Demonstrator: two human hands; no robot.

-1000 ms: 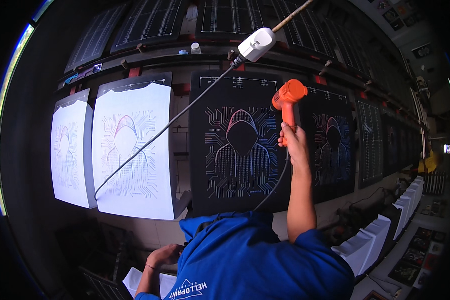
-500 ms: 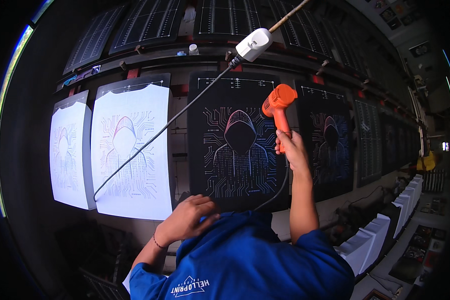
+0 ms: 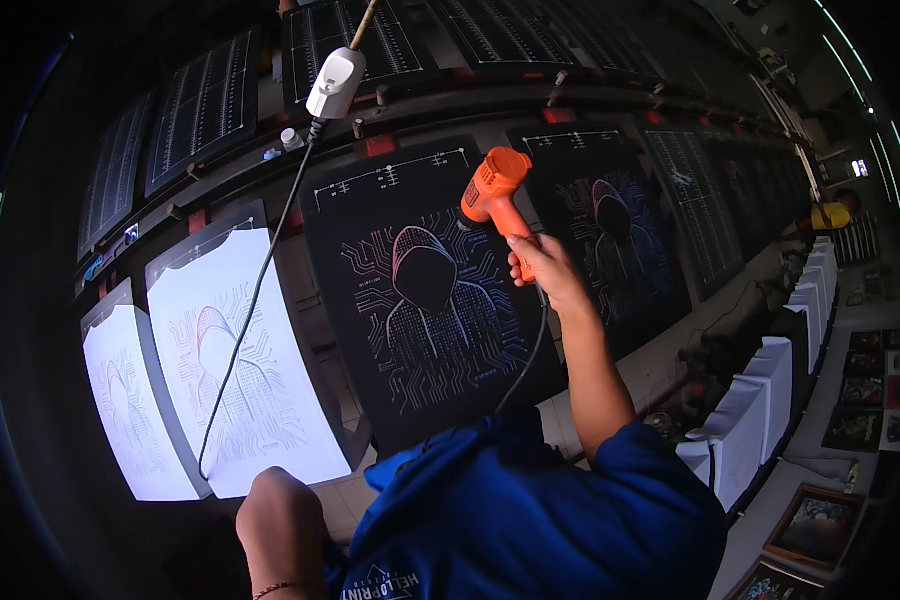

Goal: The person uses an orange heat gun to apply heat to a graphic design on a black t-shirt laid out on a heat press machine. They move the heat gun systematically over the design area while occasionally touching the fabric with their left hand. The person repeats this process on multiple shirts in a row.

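Observation:
My right hand (image 3: 547, 270) is wrapped around the handle of an orange heat gun (image 3: 495, 190). The gun's nozzle points down and left, above the upper right of a hooded-figure print on a black shirt (image 3: 345, 225). A dark cord runs from the handle toward my body. My left hand (image 3: 282, 505) is bent at the wrist by the lower edge of a white shirt (image 3: 270, 350) with the same print; its fingers are hidden. Another printed white shirt (image 3: 130, 400) lies farther left.
A white power socket (image 3: 337, 85) hangs on a cable crossing the white shirt. To the right lies another printed black shirt (image 3: 605, 240). Dark printing boards (image 3: 210, 110) line the far side. White cloths (image 3: 740, 430) hang in a row at the right, beside framed pictures (image 3: 815, 525).
The view has turned and shifted, so the shirts appear tilted. My left hand has dropped away from my chest and bent down. My right hand still holds the heat gun over the black shirt.

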